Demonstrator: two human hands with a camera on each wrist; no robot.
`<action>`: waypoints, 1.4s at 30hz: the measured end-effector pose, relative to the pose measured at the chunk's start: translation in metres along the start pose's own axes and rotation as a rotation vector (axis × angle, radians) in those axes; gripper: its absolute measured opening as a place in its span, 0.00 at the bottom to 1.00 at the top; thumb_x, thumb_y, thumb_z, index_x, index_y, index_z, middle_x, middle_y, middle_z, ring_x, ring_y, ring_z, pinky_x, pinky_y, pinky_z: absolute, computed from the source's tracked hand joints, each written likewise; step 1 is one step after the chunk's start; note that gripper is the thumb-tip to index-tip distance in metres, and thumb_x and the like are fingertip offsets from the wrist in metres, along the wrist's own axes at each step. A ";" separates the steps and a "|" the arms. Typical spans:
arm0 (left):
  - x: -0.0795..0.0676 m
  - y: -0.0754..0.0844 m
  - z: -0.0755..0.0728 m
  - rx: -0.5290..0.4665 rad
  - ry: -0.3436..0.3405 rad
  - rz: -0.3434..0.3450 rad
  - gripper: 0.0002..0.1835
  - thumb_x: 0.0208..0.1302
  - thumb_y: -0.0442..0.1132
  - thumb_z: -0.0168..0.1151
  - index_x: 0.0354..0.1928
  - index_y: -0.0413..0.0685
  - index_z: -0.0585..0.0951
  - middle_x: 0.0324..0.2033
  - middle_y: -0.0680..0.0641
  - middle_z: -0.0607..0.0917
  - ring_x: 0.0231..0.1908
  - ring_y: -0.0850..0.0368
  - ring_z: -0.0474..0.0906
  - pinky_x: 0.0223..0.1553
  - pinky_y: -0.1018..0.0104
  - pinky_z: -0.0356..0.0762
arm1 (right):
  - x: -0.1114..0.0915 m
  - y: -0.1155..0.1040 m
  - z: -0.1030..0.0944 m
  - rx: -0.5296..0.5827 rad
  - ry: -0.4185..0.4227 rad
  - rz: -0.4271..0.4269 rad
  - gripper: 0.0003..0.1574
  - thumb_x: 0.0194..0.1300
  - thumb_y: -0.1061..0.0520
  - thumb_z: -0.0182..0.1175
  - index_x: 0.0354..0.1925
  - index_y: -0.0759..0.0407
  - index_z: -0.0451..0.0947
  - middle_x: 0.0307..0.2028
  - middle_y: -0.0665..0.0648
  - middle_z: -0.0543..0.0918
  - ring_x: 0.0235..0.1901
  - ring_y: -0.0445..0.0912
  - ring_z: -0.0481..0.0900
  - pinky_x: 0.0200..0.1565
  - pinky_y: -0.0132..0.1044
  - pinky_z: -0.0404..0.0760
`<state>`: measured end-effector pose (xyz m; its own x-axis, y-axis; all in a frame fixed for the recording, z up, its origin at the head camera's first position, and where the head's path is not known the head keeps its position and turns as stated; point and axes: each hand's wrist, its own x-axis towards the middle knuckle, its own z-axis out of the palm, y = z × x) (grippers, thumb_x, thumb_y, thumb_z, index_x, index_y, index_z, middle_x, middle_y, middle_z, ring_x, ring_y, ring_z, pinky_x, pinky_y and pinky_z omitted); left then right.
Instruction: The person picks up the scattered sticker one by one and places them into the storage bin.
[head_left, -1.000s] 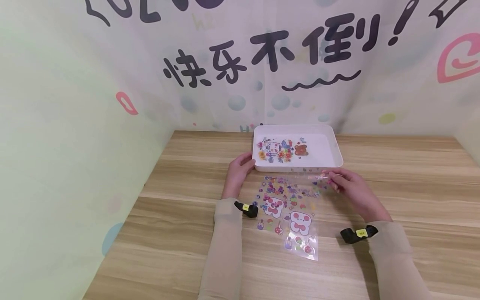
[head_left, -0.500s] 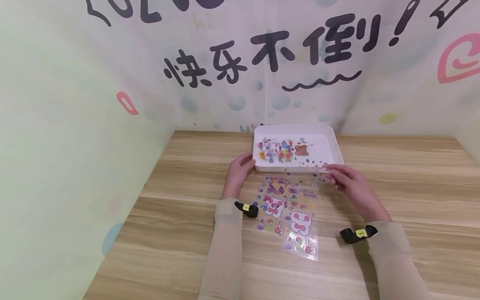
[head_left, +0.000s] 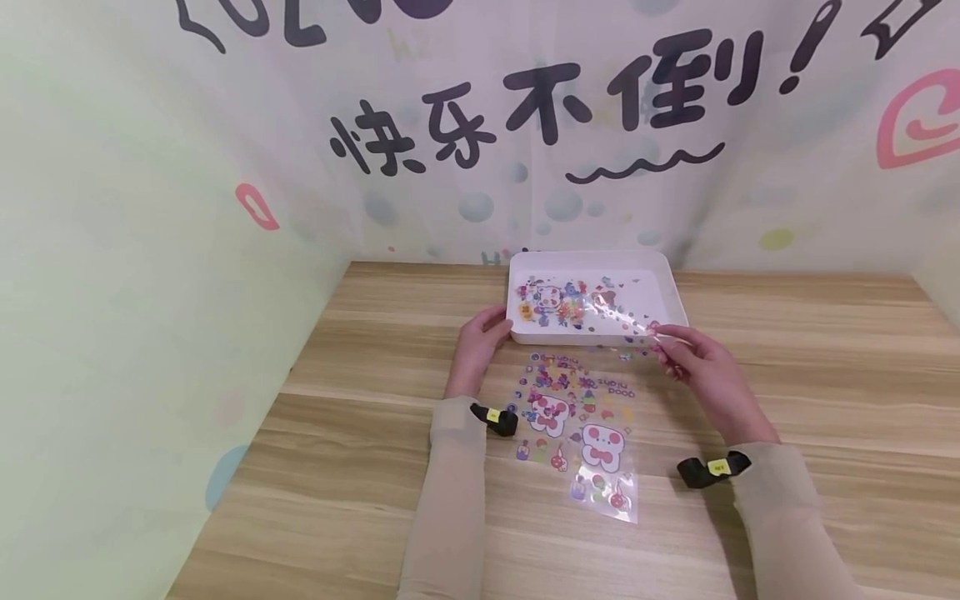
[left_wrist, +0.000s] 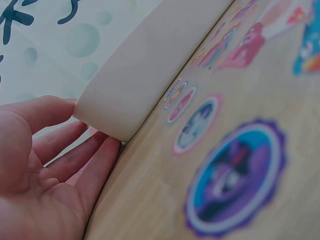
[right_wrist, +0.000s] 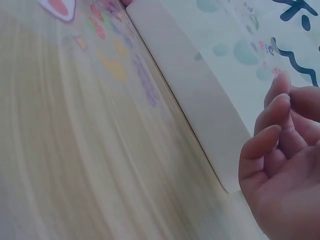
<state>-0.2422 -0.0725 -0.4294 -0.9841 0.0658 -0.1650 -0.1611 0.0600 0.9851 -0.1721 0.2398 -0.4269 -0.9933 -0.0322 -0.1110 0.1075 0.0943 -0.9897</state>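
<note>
A white tray (head_left: 592, 339) stands at the back of the table. My left hand (head_left: 478, 343) grips its front left corner, with the fingertips (left_wrist: 111, 142) against the outer wall in the left wrist view. At the tray's front right, my right hand (head_left: 705, 367) pinches a clear sticker sheet (head_left: 619, 315) by its edge. That sheet stretches left over the tray and catches the light. Inside the tray lie other stickers (head_left: 550, 297), partly seen through the sheet. In the right wrist view, the right hand's fingers (right_wrist: 262, 142) are curled, and small prints show faintly beyond them.
Two clear sticker sheets overlap on the wooden table (head_left: 360, 467) before the tray: a left one (head_left: 549, 414) and a right one (head_left: 602, 448), each with a white bear-like figure. A printed cloth (head_left: 420, 208) hangs just behind the tray.
The sheet in my right hand has lifted from above the table sheets and swung forward over the tray. The right hand has risen slightly. My left hand stays at the tray's corner.
</note>
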 end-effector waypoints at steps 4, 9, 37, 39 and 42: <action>0.007 -0.007 -0.002 -0.024 0.000 -0.002 0.22 0.62 0.39 0.55 0.59 0.47 0.69 0.56 0.46 0.71 0.52 0.59 0.71 0.51 0.67 0.71 | 0.002 0.001 0.004 0.010 0.015 0.006 0.27 0.63 0.45 0.51 0.57 0.56 0.67 0.40 0.54 0.76 0.38 0.44 0.72 0.35 0.27 0.76; 0.017 -0.020 -0.002 -0.027 0.019 0.011 0.21 0.59 0.42 0.58 0.56 0.54 0.72 0.53 0.52 0.74 0.50 0.63 0.72 0.48 0.72 0.73 | 0.005 0.001 0.008 0.048 0.028 0.012 0.27 0.63 0.47 0.51 0.57 0.58 0.67 0.42 0.54 0.76 0.38 0.43 0.72 0.35 0.29 0.77; 0.018 -0.026 -0.001 0.000 0.045 0.021 0.20 0.59 0.44 0.57 0.56 0.57 0.73 0.53 0.54 0.74 0.50 0.64 0.71 0.48 0.72 0.73 | 0.021 -0.022 0.026 0.080 0.156 0.047 0.28 0.62 0.46 0.52 0.57 0.58 0.65 0.45 0.61 0.73 0.42 0.49 0.71 0.40 0.29 0.77; 0.018 -0.026 -0.002 0.001 0.042 0.021 0.21 0.59 0.45 0.58 0.56 0.57 0.72 0.53 0.54 0.74 0.50 0.65 0.71 0.48 0.72 0.72 | 0.022 -0.024 0.028 0.086 0.156 0.047 0.28 0.63 0.46 0.52 0.56 0.58 0.65 0.45 0.62 0.73 0.41 0.48 0.71 0.40 0.28 0.77; 0.017 -0.025 -0.002 0.002 0.037 0.019 0.22 0.59 0.45 0.58 0.56 0.56 0.72 0.54 0.54 0.74 0.50 0.65 0.71 0.48 0.73 0.72 | 0.023 -0.027 0.030 0.100 0.152 0.048 0.27 0.63 0.47 0.52 0.56 0.58 0.65 0.44 0.62 0.72 0.38 0.46 0.71 0.40 0.28 0.76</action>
<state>-0.2551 -0.0744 -0.4570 -0.9891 0.0299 -0.1439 -0.1419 0.0612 0.9880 -0.1966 0.2069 -0.4059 -0.9811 0.1211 -0.1511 0.1513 -0.0072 -0.9885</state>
